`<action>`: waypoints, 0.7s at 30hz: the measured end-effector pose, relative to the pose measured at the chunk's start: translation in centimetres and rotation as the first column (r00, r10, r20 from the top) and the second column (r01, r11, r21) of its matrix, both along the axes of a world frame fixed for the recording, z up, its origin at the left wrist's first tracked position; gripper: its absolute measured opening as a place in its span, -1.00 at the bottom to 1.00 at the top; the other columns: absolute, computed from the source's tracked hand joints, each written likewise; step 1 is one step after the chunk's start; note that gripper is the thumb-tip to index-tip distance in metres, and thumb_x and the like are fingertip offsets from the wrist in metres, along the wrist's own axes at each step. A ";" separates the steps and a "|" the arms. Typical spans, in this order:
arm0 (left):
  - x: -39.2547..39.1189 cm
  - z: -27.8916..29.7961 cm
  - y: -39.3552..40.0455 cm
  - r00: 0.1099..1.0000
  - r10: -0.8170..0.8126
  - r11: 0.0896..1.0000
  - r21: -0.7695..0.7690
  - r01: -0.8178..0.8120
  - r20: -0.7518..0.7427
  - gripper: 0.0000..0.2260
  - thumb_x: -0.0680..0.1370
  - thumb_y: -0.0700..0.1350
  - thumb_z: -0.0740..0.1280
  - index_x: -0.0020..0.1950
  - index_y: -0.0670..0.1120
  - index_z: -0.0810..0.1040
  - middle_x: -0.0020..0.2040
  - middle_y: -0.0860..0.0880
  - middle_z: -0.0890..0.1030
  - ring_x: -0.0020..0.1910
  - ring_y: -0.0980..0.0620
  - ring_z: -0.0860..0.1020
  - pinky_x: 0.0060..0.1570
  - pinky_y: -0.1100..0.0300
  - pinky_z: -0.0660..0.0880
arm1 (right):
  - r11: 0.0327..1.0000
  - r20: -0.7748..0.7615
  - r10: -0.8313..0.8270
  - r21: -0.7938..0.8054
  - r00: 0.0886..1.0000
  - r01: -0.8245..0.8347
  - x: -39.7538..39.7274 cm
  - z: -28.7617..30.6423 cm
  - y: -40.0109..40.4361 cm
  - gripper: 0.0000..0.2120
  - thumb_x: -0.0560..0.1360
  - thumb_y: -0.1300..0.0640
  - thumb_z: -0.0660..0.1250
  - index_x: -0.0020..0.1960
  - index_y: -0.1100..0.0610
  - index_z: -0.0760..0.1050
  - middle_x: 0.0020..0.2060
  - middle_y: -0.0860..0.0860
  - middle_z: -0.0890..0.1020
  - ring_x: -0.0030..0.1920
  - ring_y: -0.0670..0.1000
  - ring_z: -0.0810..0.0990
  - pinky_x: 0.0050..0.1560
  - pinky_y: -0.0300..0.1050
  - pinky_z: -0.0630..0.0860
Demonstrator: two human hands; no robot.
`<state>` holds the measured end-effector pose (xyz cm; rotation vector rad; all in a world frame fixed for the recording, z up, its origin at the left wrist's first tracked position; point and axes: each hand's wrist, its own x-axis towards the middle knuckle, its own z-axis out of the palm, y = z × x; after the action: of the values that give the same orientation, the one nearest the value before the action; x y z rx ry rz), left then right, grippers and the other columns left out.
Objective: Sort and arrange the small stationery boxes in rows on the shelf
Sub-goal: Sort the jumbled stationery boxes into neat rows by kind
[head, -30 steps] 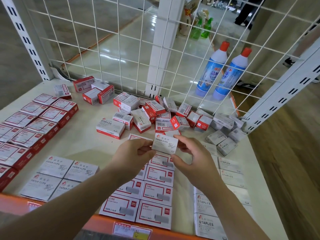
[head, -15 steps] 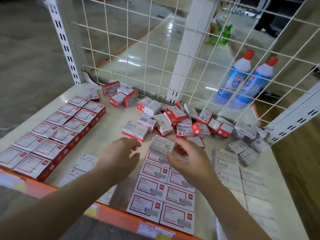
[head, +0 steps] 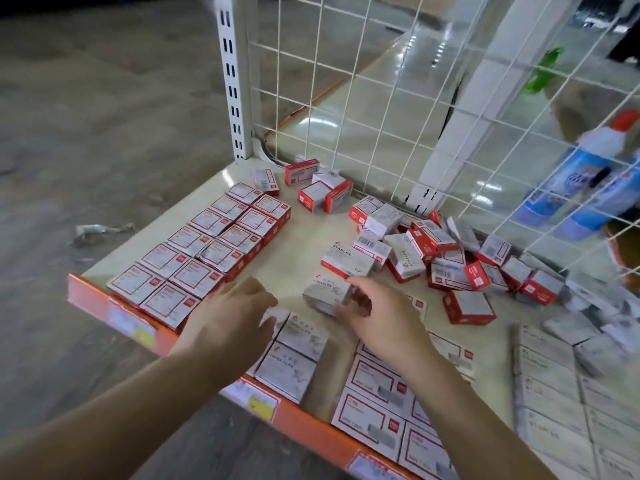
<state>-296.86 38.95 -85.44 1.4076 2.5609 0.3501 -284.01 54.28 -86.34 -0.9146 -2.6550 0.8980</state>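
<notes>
— Shelf [head: 304,233] crowded; right hand [head: 377,317] pinches clip box [head: 327,294] at centre, left hand [head: 232,317] loosely spread, holding nothing.
— Pile [head: 450,251] at two o'clock. A careless swing might knock the rows [head: 207,251] askew.

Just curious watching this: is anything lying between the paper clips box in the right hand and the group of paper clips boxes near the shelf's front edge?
Nothing visible on the shelf between them. The right hand holds the box just behind the paper clips group; only the left hand hovers over that group's left part.
</notes>
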 end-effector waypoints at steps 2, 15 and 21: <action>0.0 0.0 -0.1 1.000 -0.001 1.000 0.009 0.001 0.013 -0.70 0.59 0.02 0.17 0.33 0.14 0.40 0.26 0.16 0.39 0.23 0.14 0.38 0.17 0.24 0.41 | 1.000 0.006 0.005 -0.011 1.000 -0.005 -0.4 -0.1 0.0 -0.76 0.47 -0.01 0.35 0.10 0.03 0.55 -0.06 -0.12 0.60 -0.06 -0.11 0.54 -0.04 -0.18 0.50; -0.3 -0.3 0.2 0.983 0.105 0.992 0.057 -0.115 0.154 -0.73 0.54 -0.01 0.29 0.25 0.09 0.47 0.19 0.15 0.40 0.10 0.15 0.43 0.06 0.30 0.44 | 0.999 0.004 0.048 -0.004 0.999 -0.048 -2.9 -1.7 0.1 -0.72 0.54 0.05 0.25 0.23 0.02 0.53 0.03 -0.04 0.58 0.03 -0.08 0.53 -0.03 -0.28 0.45; -0.2 -0.2 0.1 0.975 0.129 0.986 0.078 -0.145 0.182 -0.67 0.53 -0.01 0.30 0.30 0.09 0.44 0.23 0.12 0.40 0.11 0.14 0.43 0.04 0.29 0.47 | 0.992 -0.038 0.099 -0.072 0.994 -0.102 -4.2 -1.7 -1.0 -0.67 0.53 0.03 0.28 0.29 0.03 0.48 0.12 -0.05 0.55 0.14 -0.08 0.48 0.15 -0.21 0.44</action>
<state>-297.09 39.04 -85.69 1.1713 2.5299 0.5936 -288.21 53.30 -88.07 -0.7794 -2.6750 1.0312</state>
